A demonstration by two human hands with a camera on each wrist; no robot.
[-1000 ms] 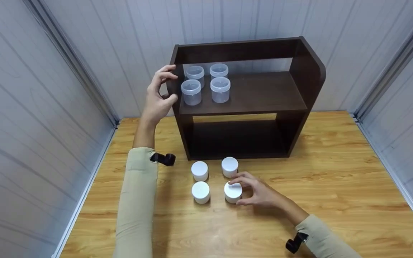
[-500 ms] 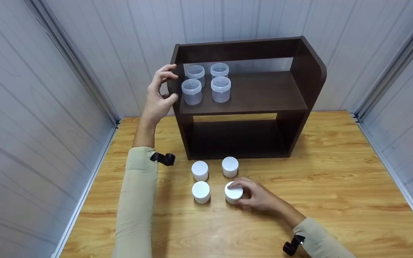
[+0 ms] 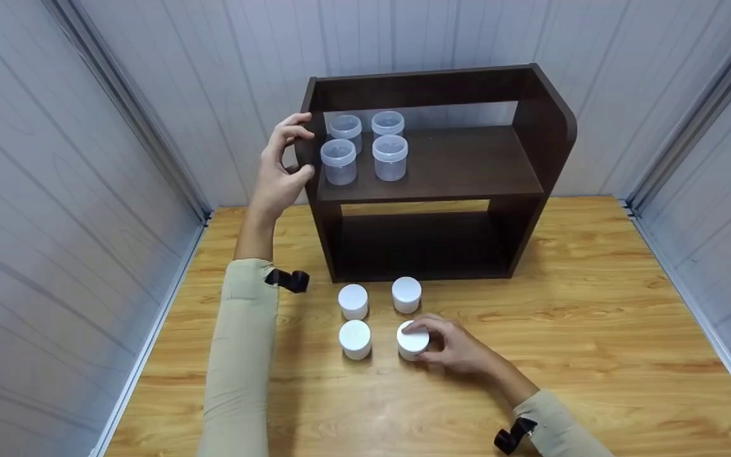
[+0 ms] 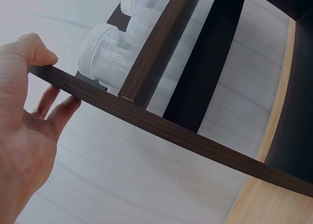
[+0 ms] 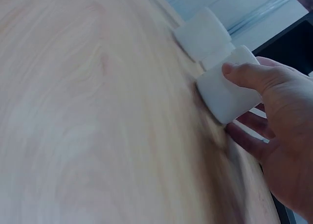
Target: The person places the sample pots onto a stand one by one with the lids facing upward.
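Right hand [image 3: 454, 346] is down on the wooden surface [image 3: 594, 330], fingers and thumb curled round the near-right white jar [image 3: 412, 341] of a square of four, thumb on its near wall in the wrist view. Left hand [image 3: 280, 171] is up high, clamped on the left side panel of the dark shelf unit [image 3: 441, 171], thumb over the edge and fingers behind. The gripped jar stands upright just in front of the shelf's open lower bay, right hand far nearer, with four clear jars [image 3: 365, 152] on the upper shelf.
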